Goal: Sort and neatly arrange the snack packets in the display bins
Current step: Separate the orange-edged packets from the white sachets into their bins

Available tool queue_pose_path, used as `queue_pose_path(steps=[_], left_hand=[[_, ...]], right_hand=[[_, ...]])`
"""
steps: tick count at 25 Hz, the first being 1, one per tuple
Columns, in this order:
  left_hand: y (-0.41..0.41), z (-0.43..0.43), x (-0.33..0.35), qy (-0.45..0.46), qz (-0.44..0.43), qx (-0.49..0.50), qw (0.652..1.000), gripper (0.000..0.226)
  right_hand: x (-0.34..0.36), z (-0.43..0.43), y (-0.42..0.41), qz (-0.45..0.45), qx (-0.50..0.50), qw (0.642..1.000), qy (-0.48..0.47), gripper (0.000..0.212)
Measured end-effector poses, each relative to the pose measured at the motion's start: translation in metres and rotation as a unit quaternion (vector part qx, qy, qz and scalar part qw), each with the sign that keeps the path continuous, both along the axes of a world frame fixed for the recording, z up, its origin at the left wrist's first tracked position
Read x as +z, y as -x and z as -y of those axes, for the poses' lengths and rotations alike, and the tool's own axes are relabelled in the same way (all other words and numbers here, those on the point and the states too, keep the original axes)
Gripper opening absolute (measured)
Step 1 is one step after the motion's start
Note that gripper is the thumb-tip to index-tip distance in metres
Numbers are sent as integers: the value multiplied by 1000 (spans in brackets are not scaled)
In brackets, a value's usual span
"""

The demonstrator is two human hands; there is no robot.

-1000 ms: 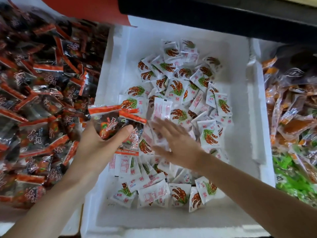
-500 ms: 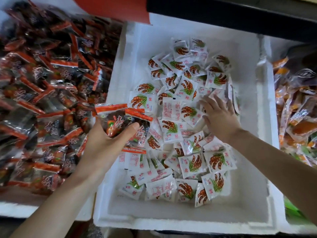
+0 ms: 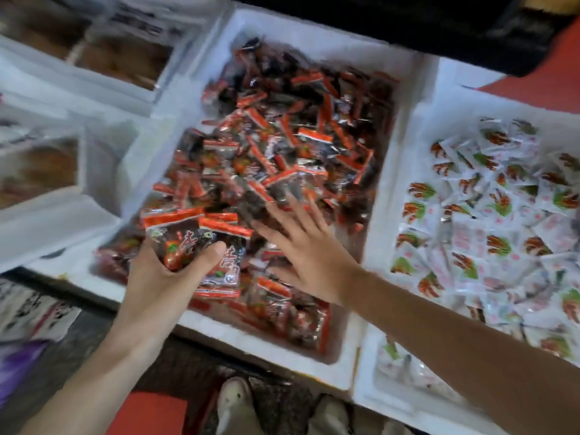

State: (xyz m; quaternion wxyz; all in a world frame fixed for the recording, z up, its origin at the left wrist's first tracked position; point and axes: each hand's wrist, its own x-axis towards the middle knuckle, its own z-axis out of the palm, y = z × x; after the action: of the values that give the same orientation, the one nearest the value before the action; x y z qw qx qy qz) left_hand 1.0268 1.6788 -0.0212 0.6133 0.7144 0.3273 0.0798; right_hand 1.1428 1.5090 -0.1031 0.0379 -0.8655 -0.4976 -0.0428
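Our left grip (image 3: pixel 163 277) clutches a few red packets (image 3: pixel 188 237) above their bin (image 3: pixel 351 368); our right grip (image 3: pixel 306 249) spreads flat just beside it. We judge sorting nearly done, neatening left; white packets (image 3: pixel 489 215) lie separately, further right.

Even, moderately bright light falls from above, washing the walls of the white foam bin (image 3: pixel 163 130) a pale bluish tone without hard glare. Small glints speckle the glossy red-and-black snack packets (image 3: pixel 282 146). Motion blur smears the whole view, worst at upper left, where the brown-filled foam trays (image 3: pixel 125 58) dissolve into streaks. The right hand (image 3: pixel 310 259) has soft, ghosted fingertips; the left hand (image 3: pixel 163 277) and the packets it grips look sharpest. The black overhanging shelf (image 3: pixel 408 23) is underexposed, the dark speckled floor (image 3: pixel 194 368) dim. Wide-angle bending curves the bin edges toward the corners
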Motion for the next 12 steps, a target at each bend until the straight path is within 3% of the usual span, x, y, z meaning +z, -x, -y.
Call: queue_pose_path(steps=[3,5,8,12], left_hand=[[8,-47,-3,-16,-15,19,1000,66],[8,-70,-7,-6,-24,20,999,41],[3,-83,-16,-13,-30,-7,999,23],[-6,-85,-24,-6,-20,-37,999,24]], right_hand=[[-11,-45,-37,78,59,978,185,77],[-13,-51,-70,116,58,967,219,77],[-2,-42,-117,169,-10,952,253,70],[26,-22,-161,130,-168,941,264,58]])
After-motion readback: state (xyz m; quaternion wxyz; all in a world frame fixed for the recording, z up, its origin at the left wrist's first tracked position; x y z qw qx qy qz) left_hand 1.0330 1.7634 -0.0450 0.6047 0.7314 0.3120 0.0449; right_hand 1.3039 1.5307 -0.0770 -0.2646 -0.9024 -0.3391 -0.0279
